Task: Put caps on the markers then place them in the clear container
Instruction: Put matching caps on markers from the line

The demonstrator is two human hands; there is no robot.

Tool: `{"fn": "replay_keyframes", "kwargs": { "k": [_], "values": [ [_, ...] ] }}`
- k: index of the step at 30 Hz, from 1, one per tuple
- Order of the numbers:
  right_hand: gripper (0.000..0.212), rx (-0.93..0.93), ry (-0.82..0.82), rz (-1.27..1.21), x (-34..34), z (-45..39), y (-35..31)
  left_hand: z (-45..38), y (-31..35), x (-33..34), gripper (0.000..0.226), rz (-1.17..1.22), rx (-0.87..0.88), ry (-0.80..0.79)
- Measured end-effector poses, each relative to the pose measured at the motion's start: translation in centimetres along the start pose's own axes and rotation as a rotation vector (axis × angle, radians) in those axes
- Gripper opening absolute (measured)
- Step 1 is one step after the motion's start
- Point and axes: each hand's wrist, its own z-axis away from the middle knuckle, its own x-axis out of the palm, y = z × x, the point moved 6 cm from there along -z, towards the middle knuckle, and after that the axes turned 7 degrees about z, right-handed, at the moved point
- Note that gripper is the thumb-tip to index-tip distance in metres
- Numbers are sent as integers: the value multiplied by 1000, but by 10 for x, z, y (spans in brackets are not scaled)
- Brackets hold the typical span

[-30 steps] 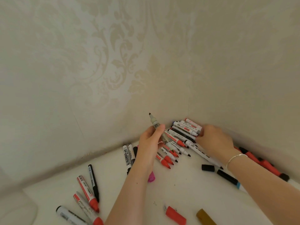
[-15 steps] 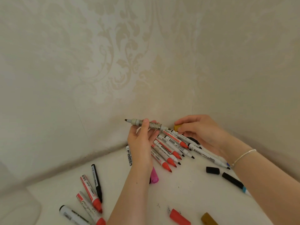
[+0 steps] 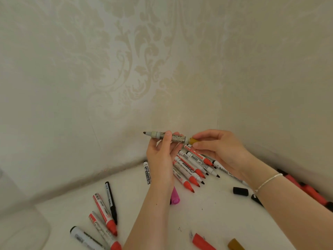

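Worn grey marker, dark tip bare, pinched in left hand; right hand pinching its mustard end.

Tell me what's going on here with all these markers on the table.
A person is capping markers. The left hand holds an uncapped marker level above the table, its dark tip pointing left. The right hand pinches a mustard-yellow cap at the marker's rear end. More uncapped markers lie fanned out below, with a loose black cap and a pink cap nearby.
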Motion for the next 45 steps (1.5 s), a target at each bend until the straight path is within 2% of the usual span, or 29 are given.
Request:
{"fn": "replay_keyframes", "kwargs": {
  "k": [5, 13, 19, 22, 27, 31, 33, 36, 37, 41, 45],
  "values": [
    [21, -42, 51, 120, 0, 2, -5, 1, -4, 3, 14, -21, -35, -35],
    [15, -126, 154, 343, 1, 3, -17, 5, -12, 3, 19, 97, -97, -27],
    [10, -177, 154, 440, 12, -1, -27, 4, -15, 4, 17, 225, -135, -25],
    [9, -153, 129, 472, 14, -3, -22, 4, -19, 3, 18, 202, -142, -21],
    [12, -39, 62, 159, 0, -3, 0, 6, -17, 9, 13, 9, -43, -81],
    [10, 46, -42, 9, 1, -2, 13, 8, -12, 13, 6, -43, 0, -129],
    [10, 62, 22, 12, -7, -4, 15, 4, -6, 10, 6, -52, 47, -133],
    [16, 6, 256, 136, -30, -6, 2, 1, 3, 6, 11, -176, 131, -144],
    [18, -35, 287, 175, -32, -5, -8, 1, 3, 7, 12, -242, 148, -163],
    [25, -240, 229, 196, -17, -2, -48, 8, -1, 16, 21, -568, 201, -311],
    [19, -315, 156, 229, -6, -2, -63, 15, -6, 22, 24, -773, 229, -426]
  ]
}}
